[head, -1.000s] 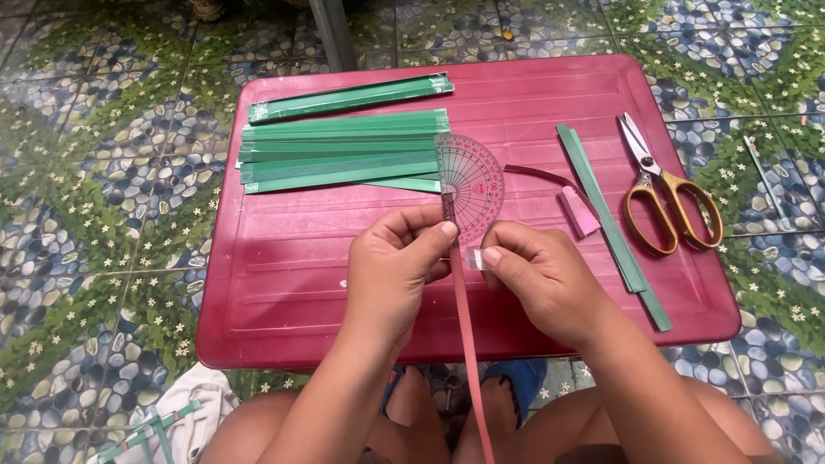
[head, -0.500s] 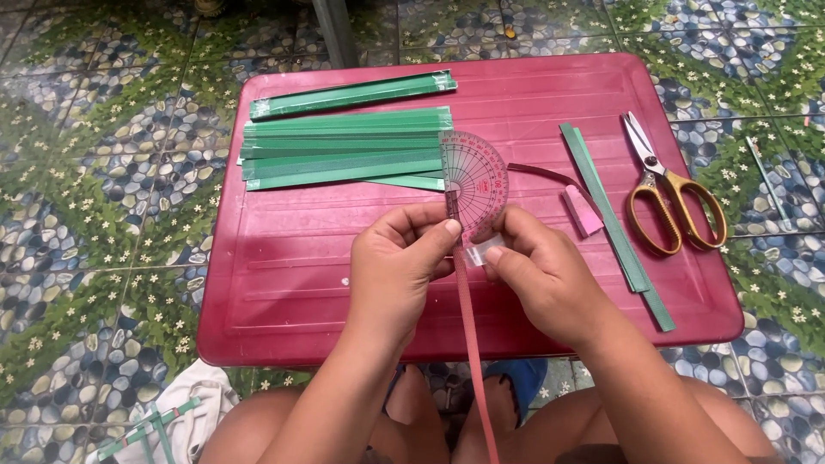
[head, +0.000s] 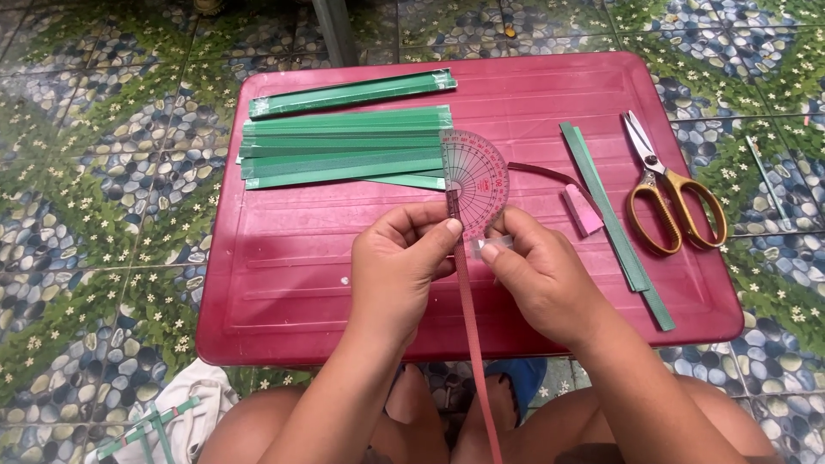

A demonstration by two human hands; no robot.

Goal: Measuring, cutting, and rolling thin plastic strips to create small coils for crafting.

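My left hand (head: 400,258) pinches the top end of a long, narrow dark red strip (head: 473,344) that runs down toward me between my knees. My right hand (head: 537,271) pinches a small clear piece, like tape (head: 491,246), right beside the strip's top. Both hands hover over the front middle of a red plastic tray (head: 284,283). Just beyond my fingertips a clear half-round protractor (head: 477,176) lies on the tray.
A pile of green strips (head: 344,155) lies at the tray's back left, with one more green strip (head: 352,93) behind it. On the right lie a long green strip (head: 614,219), a pink eraser (head: 583,210) and yellow-handled scissors (head: 675,193). Patterned pebble floor surrounds the tray.
My hands and the strip stay almost in place; the fingers have only shifted slightly at the strip's top end.
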